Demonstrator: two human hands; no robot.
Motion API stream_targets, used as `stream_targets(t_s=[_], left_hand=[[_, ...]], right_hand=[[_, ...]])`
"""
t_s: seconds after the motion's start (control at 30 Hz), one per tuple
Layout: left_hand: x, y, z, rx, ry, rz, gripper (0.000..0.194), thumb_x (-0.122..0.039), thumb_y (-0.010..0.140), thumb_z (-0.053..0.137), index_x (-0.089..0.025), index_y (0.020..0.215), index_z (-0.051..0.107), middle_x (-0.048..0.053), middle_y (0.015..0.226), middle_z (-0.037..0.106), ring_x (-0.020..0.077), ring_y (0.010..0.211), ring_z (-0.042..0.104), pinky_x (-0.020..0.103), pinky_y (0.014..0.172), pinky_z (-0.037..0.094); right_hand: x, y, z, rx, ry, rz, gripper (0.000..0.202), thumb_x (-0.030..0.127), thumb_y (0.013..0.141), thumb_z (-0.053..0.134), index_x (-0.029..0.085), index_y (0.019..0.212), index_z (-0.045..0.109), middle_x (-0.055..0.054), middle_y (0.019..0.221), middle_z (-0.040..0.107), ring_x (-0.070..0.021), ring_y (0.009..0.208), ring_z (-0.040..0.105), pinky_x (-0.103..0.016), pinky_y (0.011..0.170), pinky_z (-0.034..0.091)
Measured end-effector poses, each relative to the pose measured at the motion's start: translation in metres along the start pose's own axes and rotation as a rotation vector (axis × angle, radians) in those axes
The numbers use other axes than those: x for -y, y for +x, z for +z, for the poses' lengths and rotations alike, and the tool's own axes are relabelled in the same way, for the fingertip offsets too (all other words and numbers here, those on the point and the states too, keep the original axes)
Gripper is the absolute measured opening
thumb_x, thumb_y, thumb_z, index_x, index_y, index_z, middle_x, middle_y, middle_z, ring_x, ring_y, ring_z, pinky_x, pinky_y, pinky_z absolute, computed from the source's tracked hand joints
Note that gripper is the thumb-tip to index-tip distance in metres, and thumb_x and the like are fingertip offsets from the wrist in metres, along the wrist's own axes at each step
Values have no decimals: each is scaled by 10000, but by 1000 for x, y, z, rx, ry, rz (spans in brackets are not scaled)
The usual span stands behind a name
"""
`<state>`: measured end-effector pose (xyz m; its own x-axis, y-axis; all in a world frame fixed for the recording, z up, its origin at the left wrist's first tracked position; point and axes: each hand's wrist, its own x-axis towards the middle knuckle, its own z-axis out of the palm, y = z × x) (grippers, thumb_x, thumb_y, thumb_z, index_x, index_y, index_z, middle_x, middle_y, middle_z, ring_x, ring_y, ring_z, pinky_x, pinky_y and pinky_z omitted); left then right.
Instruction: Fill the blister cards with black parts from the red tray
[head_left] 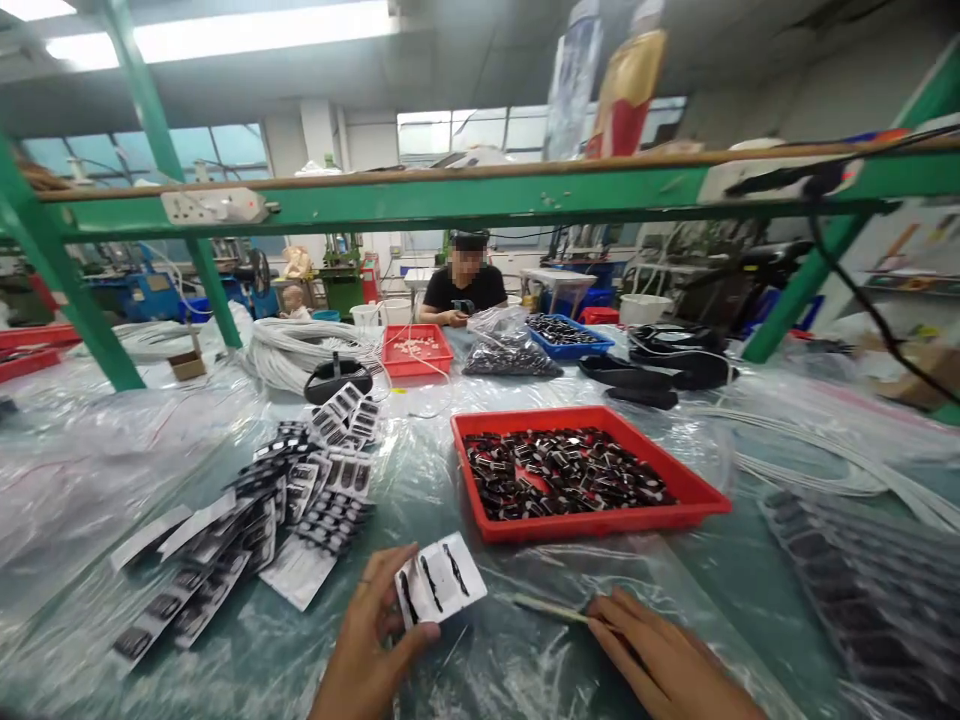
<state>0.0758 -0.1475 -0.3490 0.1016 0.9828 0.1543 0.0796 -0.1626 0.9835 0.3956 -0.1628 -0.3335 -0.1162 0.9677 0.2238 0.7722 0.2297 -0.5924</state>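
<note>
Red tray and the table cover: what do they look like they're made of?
Red tray: looks like moulded plastic, uniform matte red with a thin raised rim. Table cover: clear plastic film, glossy, wrinkled and glinting, with the green top showing through. The card in the left hand is possibly coated paper; can't be sure.

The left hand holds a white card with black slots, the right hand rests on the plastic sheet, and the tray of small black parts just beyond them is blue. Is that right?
Not quite: the tray just beyond the hands is red, as the head view shows. The rest stands: the left hand holds the white card with black slots, and the right hand rests on the plastic sheet. A blue tray does sit farther back.
</note>
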Motion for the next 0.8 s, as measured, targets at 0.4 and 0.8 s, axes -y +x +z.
stream_targets(t_s=[0.4,0.8], left_hand=[[-56,170,103,157,-259,137,517,-419,699,766,-170,1118,594,60,1034,694,201,924,654,314,816,520],[-31,184,138,-269,-228,40,238,-338,780,619,-147,900,693,82,897,723,206,841,673,310,779,513]], right_hand=[[32,162,-16,-172,527,-110,362,475,899,504,186,798,697,-26,628,651,-195,508,584,-311,498,479],[-18,177,31,-555,107,-203,423,539,873,464,222,1026,699,-127,1009,748,-319,860,716,-458,809,563]])
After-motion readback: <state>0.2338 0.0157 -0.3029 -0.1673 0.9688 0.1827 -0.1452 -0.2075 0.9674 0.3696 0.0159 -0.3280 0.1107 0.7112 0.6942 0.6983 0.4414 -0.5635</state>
